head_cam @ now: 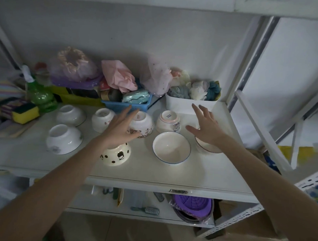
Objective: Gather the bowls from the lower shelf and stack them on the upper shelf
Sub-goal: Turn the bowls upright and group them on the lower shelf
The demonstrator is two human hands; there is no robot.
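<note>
Left hand: the left hand [121, 127] reached out over the white shelf board [197, 174] with straight, slightly spread fingers, gripping nothing; it hung above the upturned white bowl with a brown printed band [143, 126], and whether it touched that bowl could not be told.
Right hand: the right hand [205, 126] was held flat with its fingers fanned apart and holding nothing, over the far rim of a red-rimmed white bowl [206, 148] standing right way up.
Upright bowls: a blue-rimmed white bowl [171, 147] stood open side up between the two forearms, just beside the red-rimmed one.
Upturned bowls: a cream bowl with dark dots [116, 155] lay under the left wrist; a pink-rimmed bowl with a blue mark on its base [168, 120] sat behind the blue-rimmed bowl; a small white bowl with red sprigs [102, 119], a plain white bowl [71, 115] and a larger white bowl with a grey print [63, 139] stood further left.
Back of shelf: a blue plastic basket [126, 105], a white tub of cloths [189, 103] and a green spray bottle [39, 94] lined the wall.
Left edge: a yellow and green sponge [24, 113] lay there.
</note>
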